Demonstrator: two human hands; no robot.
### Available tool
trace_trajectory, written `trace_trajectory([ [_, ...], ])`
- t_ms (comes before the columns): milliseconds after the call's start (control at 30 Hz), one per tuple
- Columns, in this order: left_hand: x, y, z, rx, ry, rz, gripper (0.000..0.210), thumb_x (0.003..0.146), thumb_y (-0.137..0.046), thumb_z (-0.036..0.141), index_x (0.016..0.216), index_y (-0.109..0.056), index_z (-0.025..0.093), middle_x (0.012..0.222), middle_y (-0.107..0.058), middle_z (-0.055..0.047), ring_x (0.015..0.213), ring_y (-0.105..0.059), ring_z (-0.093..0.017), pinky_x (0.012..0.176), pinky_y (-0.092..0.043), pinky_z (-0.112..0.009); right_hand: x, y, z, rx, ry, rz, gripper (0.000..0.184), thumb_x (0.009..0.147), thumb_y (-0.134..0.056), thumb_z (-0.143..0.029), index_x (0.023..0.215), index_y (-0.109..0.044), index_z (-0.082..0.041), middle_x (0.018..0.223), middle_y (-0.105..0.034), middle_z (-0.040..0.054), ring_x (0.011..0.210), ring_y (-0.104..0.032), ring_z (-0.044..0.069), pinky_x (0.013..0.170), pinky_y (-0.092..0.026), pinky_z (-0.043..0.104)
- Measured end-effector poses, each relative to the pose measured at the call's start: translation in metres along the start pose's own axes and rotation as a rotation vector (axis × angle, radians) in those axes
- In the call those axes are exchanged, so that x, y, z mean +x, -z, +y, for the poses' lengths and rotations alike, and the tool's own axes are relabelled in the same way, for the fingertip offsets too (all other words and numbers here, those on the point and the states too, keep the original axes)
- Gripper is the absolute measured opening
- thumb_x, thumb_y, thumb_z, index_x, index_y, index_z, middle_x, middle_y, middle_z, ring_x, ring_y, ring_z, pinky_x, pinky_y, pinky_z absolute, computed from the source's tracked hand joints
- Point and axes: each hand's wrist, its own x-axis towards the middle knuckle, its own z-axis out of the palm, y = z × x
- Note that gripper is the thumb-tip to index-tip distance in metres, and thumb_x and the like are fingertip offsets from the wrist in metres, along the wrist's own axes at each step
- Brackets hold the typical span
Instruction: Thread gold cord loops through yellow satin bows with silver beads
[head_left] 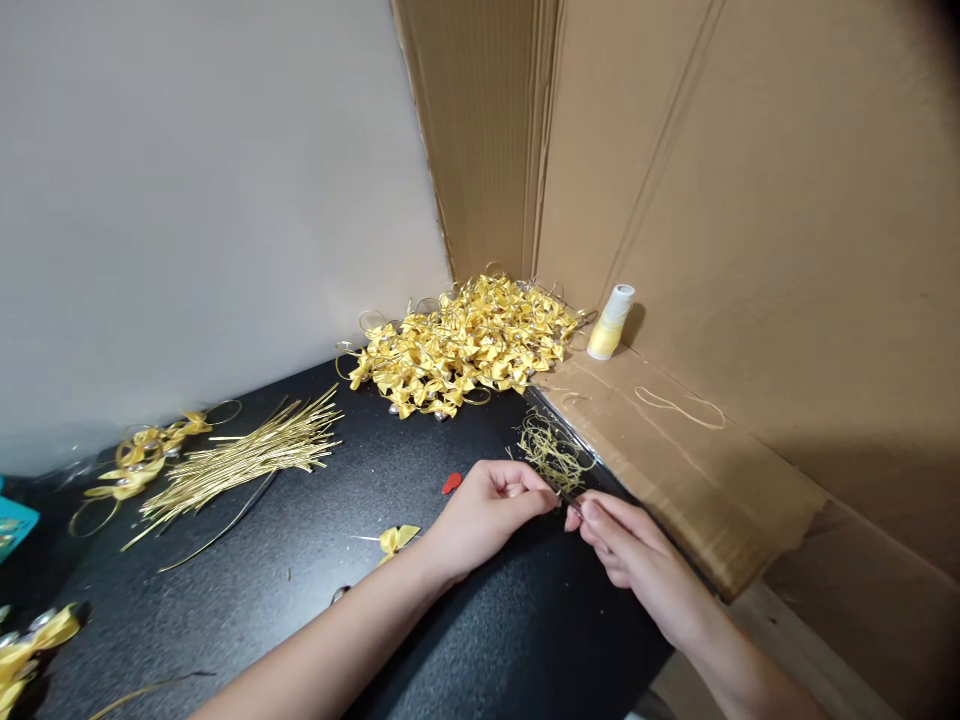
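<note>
My left hand [506, 505] is closed in a pinch above the dark table, its fingertips close to those of my right hand. What it pinches, if anything, is too small to make out. My right hand [626, 545] is closed on a thin dark object [572, 502] pointing toward the left fingertips; its kind does not show. Just beyond both hands lies a tangle of thin gold thread clippings [551, 447]. A yellow ribbon bow [395, 540] lies beside my left forearm, partly hidden by it. Near the left wrist is a small red piece [451, 483].
A heap of yellow bows with gold loops [465, 345] fills the back corner. Gold cords [247, 455] lie in a bundle at left, near more bows [139, 465]. A thread spool [611, 322] stands on cardboard [675, 480] at right. A teal container [15, 520] shows at far left.
</note>
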Motion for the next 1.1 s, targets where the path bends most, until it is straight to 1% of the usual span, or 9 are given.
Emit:
trace_trajectory([
  [200, 0.0006, -0.0005, 0.0004, -0.001, -0.010, 0.006, 0.021, 0.068, -0.069, 0.033, 0.062, -0.066, 0.013, 0.055, -0.057, 0.002, 0.051, -0.040, -0.007, 0.051, -0.030, -0.021, 0.0001, -0.0006, -0.0011, 0.036, -0.021, -0.021, 0.046, 0.083, -0.052, -0.064, 0.081, -0.056, -0.018, 0.066, -0.029, -0.0054, 0.051, -0.018, 0.006, 0.043, -0.012, 0.021],
  [500, 0.0018, -0.0010, 0.0015, -0.009, -0.022, 0.002, 0.022, 0.066, -0.070, 0.035, 0.062, -0.066, 0.014, 0.057, -0.058, 0.002, 0.054, -0.042, -0.008, 0.053, -0.030, -0.021, -0.0006, -0.0003, -0.0011, 0.040, -0.017, -0.012, 0.049, 0.083, -0.050, -0.067, 0.079, -0.053, -0.018, 0.065, -0.027, -0.0057, 0.051, -0.018, 0.006, 0.044, -0.013, 0.020],
  [833, 0.0030, -0.0012, 0.0014, 0.003, -0.013, 0.001, 0.022, 0.066, -0.070, 0.034, 0.063, -0.067, 0.013, 0.059, -0.059, 0.001, 0.055, -0.043, -0.008, 0.056, -0.031, -0.022, 0.0003, -0.0003, 0.0018, 0.097, -0.041, -0.008, 0.048, 0.083, -0.049, -0.066, 0.082, -0.054, -0.018, 0.067, -0.027, -0.0061, 0.051, -0.017, 0.005, 0.044, -0.009, 0.021],
  [1100, 0.0033, -0.0011, 0.0015, 0.009, -0.008, 0.004, 0.023, 0.065, -0.071, 0.035, 0.062, -0.067, 0.013, 0.058, -0.059, 0.001, 0.054, -0.042, -0.007, 0.056, -0.031, -0.022, -0.0010, 0.0004, -0.0008, 0.086, -0.042, -0.016, 0.050, 0.082, -0.050, -0.067, 0.081, -0.054, -0.018, 0.066, -0.027, -0.0061, 0.050, -0.017, 0.006, 0.044, -0.010, 0.021],
])
